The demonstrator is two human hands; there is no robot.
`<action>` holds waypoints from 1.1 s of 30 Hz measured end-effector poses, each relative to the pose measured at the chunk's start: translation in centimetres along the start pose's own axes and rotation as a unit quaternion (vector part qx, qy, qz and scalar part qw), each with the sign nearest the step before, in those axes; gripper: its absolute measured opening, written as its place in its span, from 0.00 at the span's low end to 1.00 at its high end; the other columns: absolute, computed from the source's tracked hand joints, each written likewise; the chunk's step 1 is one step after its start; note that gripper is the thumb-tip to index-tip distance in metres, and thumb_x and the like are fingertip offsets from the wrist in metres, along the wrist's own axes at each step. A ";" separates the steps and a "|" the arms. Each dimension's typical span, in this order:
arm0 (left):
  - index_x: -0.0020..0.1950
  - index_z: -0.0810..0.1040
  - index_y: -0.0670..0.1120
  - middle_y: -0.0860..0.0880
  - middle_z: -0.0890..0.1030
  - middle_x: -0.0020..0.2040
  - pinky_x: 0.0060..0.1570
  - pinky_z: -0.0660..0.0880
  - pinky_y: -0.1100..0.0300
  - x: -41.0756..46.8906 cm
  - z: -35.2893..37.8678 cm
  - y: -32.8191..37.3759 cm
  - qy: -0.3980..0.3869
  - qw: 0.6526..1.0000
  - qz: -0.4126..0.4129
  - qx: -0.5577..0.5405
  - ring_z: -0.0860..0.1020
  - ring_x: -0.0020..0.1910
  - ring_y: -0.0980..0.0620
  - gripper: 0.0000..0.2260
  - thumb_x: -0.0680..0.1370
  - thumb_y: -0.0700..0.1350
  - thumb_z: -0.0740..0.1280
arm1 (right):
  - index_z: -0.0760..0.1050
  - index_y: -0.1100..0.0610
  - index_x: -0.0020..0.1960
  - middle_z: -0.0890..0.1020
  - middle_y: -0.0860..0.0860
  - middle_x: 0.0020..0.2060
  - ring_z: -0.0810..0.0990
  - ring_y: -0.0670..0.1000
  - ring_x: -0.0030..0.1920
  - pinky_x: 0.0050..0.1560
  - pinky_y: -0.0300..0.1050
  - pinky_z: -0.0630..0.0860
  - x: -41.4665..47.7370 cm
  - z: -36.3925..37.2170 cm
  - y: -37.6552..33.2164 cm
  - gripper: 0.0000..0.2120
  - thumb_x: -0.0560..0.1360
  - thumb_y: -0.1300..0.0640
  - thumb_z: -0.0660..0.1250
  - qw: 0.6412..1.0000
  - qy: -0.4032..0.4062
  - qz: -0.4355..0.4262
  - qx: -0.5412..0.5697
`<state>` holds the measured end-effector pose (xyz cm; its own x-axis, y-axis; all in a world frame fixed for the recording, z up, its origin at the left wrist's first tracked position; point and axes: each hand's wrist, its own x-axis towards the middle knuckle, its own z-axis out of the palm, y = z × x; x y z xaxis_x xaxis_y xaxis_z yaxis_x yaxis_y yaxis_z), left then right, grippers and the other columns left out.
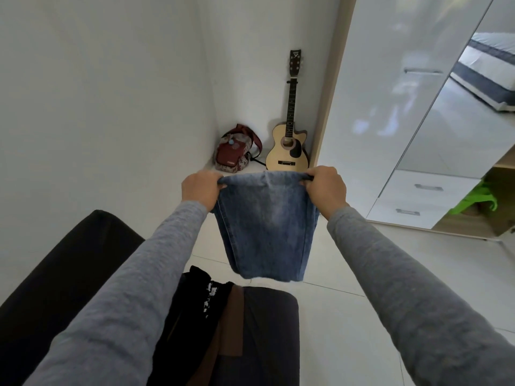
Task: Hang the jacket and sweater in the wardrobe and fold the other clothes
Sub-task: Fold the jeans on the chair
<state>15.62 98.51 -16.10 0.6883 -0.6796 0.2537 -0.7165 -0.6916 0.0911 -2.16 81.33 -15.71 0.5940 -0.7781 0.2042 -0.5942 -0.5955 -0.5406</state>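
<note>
As our left hand (199, 190) and right hand (326, 188) each clamp a top corner, the jeans (267, 227) hang between them, long axis straight down (hands level, neither nearer).

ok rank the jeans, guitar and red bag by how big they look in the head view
1. jeans, though they are held nearest the camera, which inflates them
2. guitar
3. red bag, standing beside the guitar at a similar distance
</note>
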 end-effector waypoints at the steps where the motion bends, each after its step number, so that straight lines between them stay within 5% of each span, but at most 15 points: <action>1: 0.54 0.81 0.48 0.43 0.82 0.50 0.43 0.72 0.55 -0.7 -0.3 -0.3 0.016 1.000 0.000 -0.015 0.79 0.49 0.41 0.11 0.80 0.47 0.60 | 0.81 0.55 0.55 0.82 0.54 0.50 0.79 0.57 0.50 0.48 0.46 0.73 -1.0 -0.1 -0.4 0.12 0.79 0.59 0.60 1.000 0.015 -0.004 0.007; 7: 0.49 0.82 0.44 0.41 0.83 0.44 0.40 0.74 0.52 -9.4 -0.2 -3.6 0.096 0.987 0.048 -0.120 0.79 0.43 0.39 0.08 0.78 0.43 0.64 | 0.81 0.51 0.53 0.84 0.51 0.46 0.79 0.54 0.46 0.45 0.44 0.75 -12.0 0.2 -1.1 0.14 0.78 0.60 0.58 0.998 0.061 -0.010 0.010; 12: 0.45 0.85 0.42 0.42 0.84 0.42 0.37 0.80 0.54 -24.4 6.4 -9.3 0.073 0.975 0.130 -0.163 0.83 0.37 0.41 0.09 0.66 0.34 0.71 | 0.80 0.49 0.57 0.84 0.53 0.50 0.80 0.56 0.50 0.43 0.42 0.69 -29.2 6.1 1.2 0.13 0.76 0.59 0.63 0.999 0.008 0.040 -0.029; 16: 0.34 0.84 0.47 0.47 0.81 0.29 0.23 0.73 0.64 -37.3 12.5 -13.3 -0.083 0.973 0.142 -0.162 0.79 0.25 0.47 0.09 0.66 0.43 0.64 | 0.79 0.47 0.58 0.83 0.50 0.53 0.79 0.54 0.54 0.47 0.42 0.71 -41.3 11.9 3.1 0.14 0.77 0.56 0.60 0.978 -0.155 0.082 -0.113; 18: 0.29 0.82 0.49 0.49 0.79 0.25 0.20 0.70 0.66 -40.9 14.1 -14.2 -0.149 0.967 0.148 -0.142 0.77 0.22 0.50 0.05 0.59 0.39 0.73 | 0.79 0.49 0.57 0.82 0.50 0.53 0.79 0.53 0.53 0.45 0.40 0.69 -44.6 13.6 4.1 0.13 0.78 0.56 0.59 0.968 -0.203 0.094 -0.113; 23: 0.23 0.77 0.49 0.53 0.75 0.22 0.20 0.66 0.65 -47.8 18.5 -16.6 -0.270 0.941 0.156 -0.132 0.73 0.19 0.57 0.17 0.46 0.34 0.81 | 0.79 0.50 0.56 0.82 0.50 0.52 0.80 0.52 0.51 0.42 0.36 0.67 -51.5 17.9 5.8 0.12 0.79 0.55 0.58 0.950 -0.270 0.133 -0.087; 27: 0.30 0.79 0.49 0.53 0.78 0.28 0.26 0.68 0.64 -50.3 20.1 -17.5 -0.286 0.933 0.156 -0.153 0.77 0.25 0.54 0.04 0.63 0.42 0.73 | 0.79 0.52 0.58 0.83 0.51 0.52 0.81 0.53 0.51 0.49 0.40 0.74 -53.4 19.2 6.4 0.12 0.76 0.57 0.63 0.951 -0.264 0.155 -0.045; 29: 0.34 0.80 0.48 0.54 0.79 0.31 0.34 0.68 0.64 -49.4 20.7 -17.6 -0.254 0.937 0.150 -0.187 0.77 0.30 0.55 0.06 0.68 0.46 0.64 | 0.80 0.55 0.54 0.83 0.53 0.48 0.81 0.54 0.48 0.47 0.42 0.75 -52.5 19.6 6.8 0.10 0.75 0.59 0.65 0.950 -0.260 0.170 -0.032; 33: 0.45 0.81 0.47 0.56 0.78 0.40 0.49 0.65 0.61 -44.1 19.5 -16.2 -0.206 0.943 0.094 -0.242 0.75 0.41 0.54 0.04 0.73 0.43 0.68 | 0.79 0.57 0.47 0.82 0.52 0.42 0.78 0.53 0.42 0.42 0.42 0.73 -48.0 20.1 7.9 0.06 0.75 0.63 0.64 0.967 -0.184 0.176 0.016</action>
<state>-0.89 134.89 -47.57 0.4577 -0.8857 -0.0779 -0.7300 -0.4244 0.5358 -24.45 118.03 -46.18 0.5139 -0.8043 -0.2983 -0.7816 -0.2956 -0.5493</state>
